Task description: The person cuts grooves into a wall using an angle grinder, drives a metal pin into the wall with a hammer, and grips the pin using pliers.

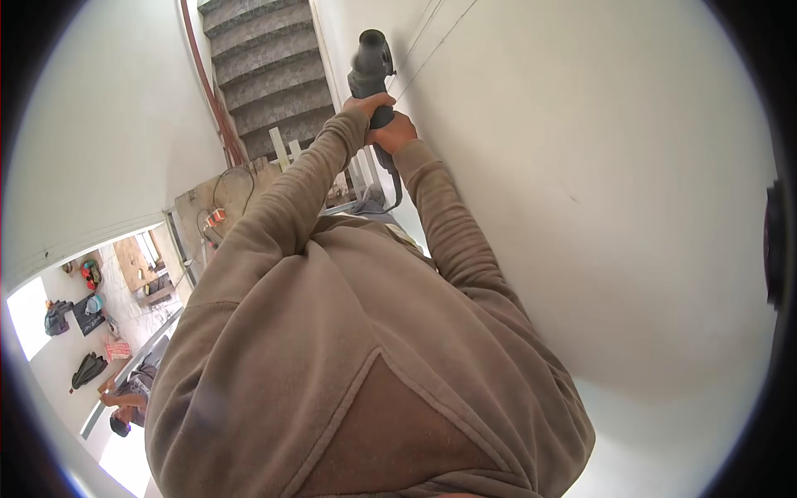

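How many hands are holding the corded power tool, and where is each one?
2. The left hand grips the power tool nearer its head; the right hand holds farther back, closer to the cord. Some fingers are hidden.

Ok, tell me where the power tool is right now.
In the head view, the power tool is near the top, just left of centre, gripped by the left hand and right hand, just right of the stairs.
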`<state>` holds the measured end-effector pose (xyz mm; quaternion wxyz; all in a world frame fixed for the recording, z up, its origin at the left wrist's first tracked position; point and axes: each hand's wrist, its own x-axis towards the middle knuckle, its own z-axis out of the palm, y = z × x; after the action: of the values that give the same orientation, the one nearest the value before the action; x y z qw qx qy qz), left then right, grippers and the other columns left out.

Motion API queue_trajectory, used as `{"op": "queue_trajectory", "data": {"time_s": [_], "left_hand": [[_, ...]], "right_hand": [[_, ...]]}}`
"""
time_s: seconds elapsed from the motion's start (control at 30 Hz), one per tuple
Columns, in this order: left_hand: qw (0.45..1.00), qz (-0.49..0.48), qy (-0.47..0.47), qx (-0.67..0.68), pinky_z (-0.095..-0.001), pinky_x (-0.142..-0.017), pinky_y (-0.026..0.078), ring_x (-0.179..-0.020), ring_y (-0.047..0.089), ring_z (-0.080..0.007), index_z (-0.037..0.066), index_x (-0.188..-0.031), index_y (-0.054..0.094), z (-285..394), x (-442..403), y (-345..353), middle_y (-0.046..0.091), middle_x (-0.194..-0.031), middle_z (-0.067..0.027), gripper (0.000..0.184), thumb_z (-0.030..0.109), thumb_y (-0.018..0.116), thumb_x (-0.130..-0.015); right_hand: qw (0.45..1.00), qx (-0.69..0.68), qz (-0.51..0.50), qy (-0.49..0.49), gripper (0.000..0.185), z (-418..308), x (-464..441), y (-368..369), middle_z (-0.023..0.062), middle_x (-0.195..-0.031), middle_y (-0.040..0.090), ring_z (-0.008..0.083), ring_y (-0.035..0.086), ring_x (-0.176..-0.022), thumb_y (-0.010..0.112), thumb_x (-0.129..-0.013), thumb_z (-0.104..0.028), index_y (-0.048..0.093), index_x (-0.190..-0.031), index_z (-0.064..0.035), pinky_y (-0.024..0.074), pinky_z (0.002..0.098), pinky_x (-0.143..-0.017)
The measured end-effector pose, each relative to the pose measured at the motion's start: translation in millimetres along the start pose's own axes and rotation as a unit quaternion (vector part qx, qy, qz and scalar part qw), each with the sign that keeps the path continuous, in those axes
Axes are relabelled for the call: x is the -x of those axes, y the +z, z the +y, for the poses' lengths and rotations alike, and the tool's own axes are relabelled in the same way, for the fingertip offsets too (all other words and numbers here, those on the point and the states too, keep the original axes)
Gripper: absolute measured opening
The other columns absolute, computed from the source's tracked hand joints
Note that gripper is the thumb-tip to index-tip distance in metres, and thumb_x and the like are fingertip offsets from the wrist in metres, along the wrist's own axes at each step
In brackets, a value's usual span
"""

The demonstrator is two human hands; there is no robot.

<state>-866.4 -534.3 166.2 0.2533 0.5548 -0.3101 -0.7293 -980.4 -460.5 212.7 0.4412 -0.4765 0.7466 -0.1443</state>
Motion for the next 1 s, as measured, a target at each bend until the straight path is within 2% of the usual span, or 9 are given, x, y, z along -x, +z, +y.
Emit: {"op": "queue_trajectory", "data": {"time_s": [0.23, 0.27, 0.33, 0.4, 0.5, 0.57, 0.63, 0.77, 1.0], "left_hand": [[0.980, -0.075, 0.140, -0.123, -0.0337, -0.068, 0.055, -0.067, 0.065, -0.0186, 0.007, -0.093, 0.072, -9.8, -21.9, -9.3, 0.070, -0.081, -0.0073, 0.034, 0.027, 0.084, -0.068], [0.966, -0.080, 0.181, -0.169, -0.0341, -0.067, 0.055, -0.067, 0.064, -0.0181, 0.009, -0.094, 0.072, -9.9, -23.7, -11.1, 0.069, -0.081, -0.0072, 0.034, 0.028, 0.084, -0.068], [0.876, -0.086, 0.332, -0.339, -0.0350, -0.066, 0.055, -0.067, 0.062, -0.0171, 0.012, -0.095, 0.072, -2.8, -0.5, -10.7, 0.068, -0.080, -0.0068, 0.034, 0.029, 0.084, -0.068], [0.940, -0.091, 0.220, -0.243, -0.0360, -0.066, 0.054, -0.068, 0.061, -0.0161, 0.015, -0.096, 0.073, -8.8, -16.1, -11.9, 0.068, -0.082, -0.0063, 0.033, 0.028, 0.084, -0.068], [0.968, -0.097, 0.165, -0.165, -0.0374, -0.066, 0.054, -0.069, 0.060, -0.0157, 0.017, -0.095, 0.073, -20.7, -39.3, -14.8, 0.067, -0.084, -0.0059, 0.033, 0.029, 0.085, -0.067], [0.986, -0.081, 0.080, -0.121, -0.0370, -0.067, 0.054, -0.072, 0.060, -0.0155, 0.018, -0.098, 0.072, -19.9, -45.2, -14.5, 0.067, -0.087, -0.0056, 0.035, 0.027, 0.085, -0.066], [0.992, -0.048, -0.095, -0.061, -0.0356, -0.072, 0.054, -0.077, 0.061, -0.0149, 0.019, -0.104, 0.070, 8.6, -21.0, -3.8, 0.067, -0.093, -0.0051, 0.042, 0.023, 0.085, -0.065], [0.965, -0.125, 0.035, -0.226, -0.0303, -0.083, 0.053, -0.087, 0.061, -0.0134, 0.020, -0.120, 0.062, -5.1, -32.3, -17.8, 0.067, -0.104, -0.0034, 0.064, 0.010, 0.084, -0.060], [0.969, -0.141, -0.025, -0.203, -0.0277, -0.089, 0.051, -0.092, 0.060, -0.0116, 0.020, -0.125, 0.059, -6.7, -47.2, -19.2, 0.066, -0.110, -0.0009, 0.075, 0.005, 0.083, -0.056]], "right_hand": [[1.000, -0.014, 0.005, 0.009, 0.056, 9.2, -20.1, -1.5, 0.0163, -0.104, 0.073, 0.0303, 0.071, -0.099, 0.084, -0.052, -0.030, 0.073, -0.100, -0.0041, 0.0564, 0.0364, -0.088], [1.000, -0.016, 0.002, 0.016, 0.056, 10.6, -22.5, -1.7, 0.0162, -0.104, 0.073, 0.0301, 0.071, -0.098, 0.084, -0.052, -0.029, 0.073, -0.100, -0.0038, 0.0564, 0.0363, -0.088], [0.999, -0.016, -0.008, 0.026, 0.055, 14.1, -26.2, -1.3, 0.0164, -0.105, 0.073, 0.0299, 0.071, -0.098, 0.083, -0.052, -0.029, 0.074, -0.099, -0.0030, 0.0564, 0.0359, -0.088], [0.999, -0.015, -0.021, 0.032, 0.053, 16.6, -29.2, 0.7, 0.0169, -0.105, 0.073, 0.0298, 0.071, -0.098, 0.082, -0.052, -0.028, 0.074, -0.098, -0.0019, 0.0564, 0.0355, -0.087], [0.999, -0.013, -0.022, 0.021, 0.053, 1.4, -13.0, -10.0, 0.0179, -0.104, 0.073, 0.0300, 0.071, -0.097, 0.082, -0.052, -0.028, 0.074, -0.097, -0.0001, 0.0564, 0.0353, -0.087], [0.999, -0.020, -0.018, 0.026, 0.053, 11.5, -23.6, -3.5, 0.0183, -0.104, 0.073, 0.0300, 0.071, -0.097, 0.082, -0.052, -0.028, 0.074, -0.096, 0.0003, 0.0564, 0.0352, -0.087], [0.999, -0.026, -0.017, 0.031, 0.053, 14.5, -30.3, -0.7, 0.0186, -0.104, 0.073, 0.0300, 0.071, -0.097, 0.082, -0.052, -0.028, 0.074, -0.096, 0.0007, 0.0564, 0.0351, -0.087], [0.998, -0.031, -0.021, 0.041, 0.054, 17.4, -36.5, 0.6, 0.0189, -0.105, 0.073, 0.0301, 0.071, -0.098, 0.082, -0.052, -0.028, 0.074, -0.096, 0.0010, 0.0564, 0.0351, -0.087], [0.999, -0.021, -0.027, 0.032, 0.054, 18.5, -38.0, 1.0, 0.0197, -0.106, 0.072, 0.0308, 0.071, -0.098, 0.082, -0.051, -0.028, 0.074, -0.096, 0.0009, 0.0564, 0.0352, -0.087]]}}
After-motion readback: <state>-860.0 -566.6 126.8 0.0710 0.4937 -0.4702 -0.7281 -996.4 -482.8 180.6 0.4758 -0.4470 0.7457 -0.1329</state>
